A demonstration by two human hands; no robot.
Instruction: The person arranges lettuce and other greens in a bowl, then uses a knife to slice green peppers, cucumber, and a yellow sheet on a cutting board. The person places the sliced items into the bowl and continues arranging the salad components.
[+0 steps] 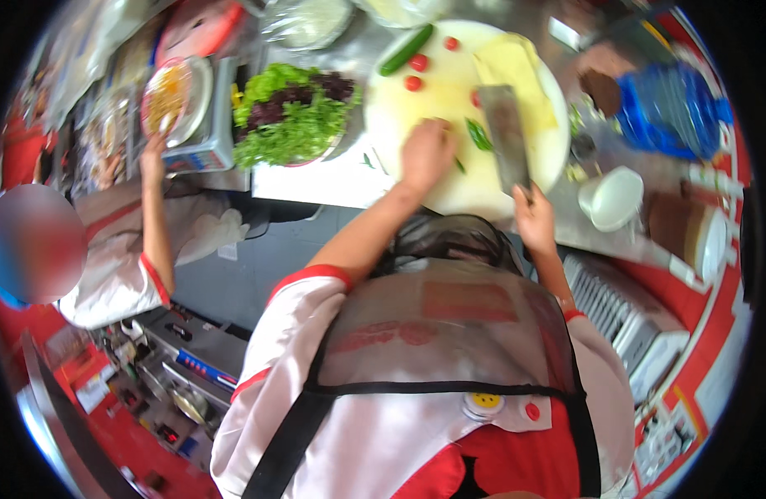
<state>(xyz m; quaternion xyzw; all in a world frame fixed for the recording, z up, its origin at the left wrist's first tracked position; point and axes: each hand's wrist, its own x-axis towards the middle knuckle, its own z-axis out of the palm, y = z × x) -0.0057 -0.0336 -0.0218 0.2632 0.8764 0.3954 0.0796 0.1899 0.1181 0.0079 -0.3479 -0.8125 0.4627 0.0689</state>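
Observation:
My right hand (535, 218) grips the handle of a cleaver (507, 137), whose broad blade lies over the right part of a round white cutting board (439, 187). My left hand (426, 153) is low over the board's middle, its fingers blurred; whether they hold anything is unclear. A small green strip (460, 166) shows beside it. Between that hand and the blade is a cut green vegetable piece (478, 134). A whole cucumber (406, 50) lies at the board's upper left, near several cherry tomatoes (418, 62). A pale yellow folded sheet (514, 59) covers the upper right.
Left of the board is a bowl of leafy lettuce (295, 118). Farther left, a co-worker's hand (153, 153) reaches to a dish of yellow food (166, 93). At right stand a blue water jug (666, 112) and a white tub (613, 196). A plastic-wrapped bowl (308, 22) sits behind.

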